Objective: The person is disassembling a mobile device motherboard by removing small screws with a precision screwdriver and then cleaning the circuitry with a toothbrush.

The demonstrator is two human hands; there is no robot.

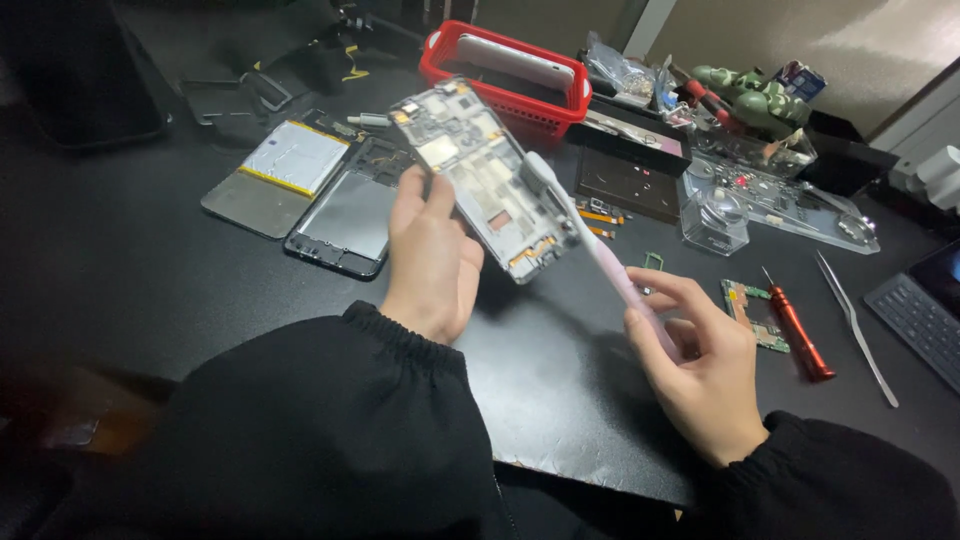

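- Desk (pixel 120 260): black surface; parts spread over the far half.
- Far left: flat battery pack (pixel 295 157), silver with yellow edge, lying on a grey plate; touching its right side, a dark phone screen panel (pixel 350 215), face up.
- Left hand (pixel 432 255): black sleeve, fingers clamped on the lower left edge of an opened phone frame (pixel 485 190). Frame held off the desk, tilted, circuit side toward the camera, top end pointing up-left.
- Behind the frame: red plastic basket (pixel 500 95) with a pale flat item inside.
- Toothbrush (pixel 600 250): white head resting on the right edge of the phone frame, pink handle running down-right.
- Right hand (pixel 700 365): black sleeve, thumb and fingers closed around the lower end of the toothbrush handle, above the desk.
- Right of that hand, on the desk: small green circuit board (pixel 750 310); just beside it a red-handled screwdriver (pixel 797 330), tip pointing away; further right, metal tweezers (pixel 855 325).
- Behind these: clear plastic parts tray (pixel 790 205).
- Far right edge: dark keyboard (pixel 920 315), partly out of view.
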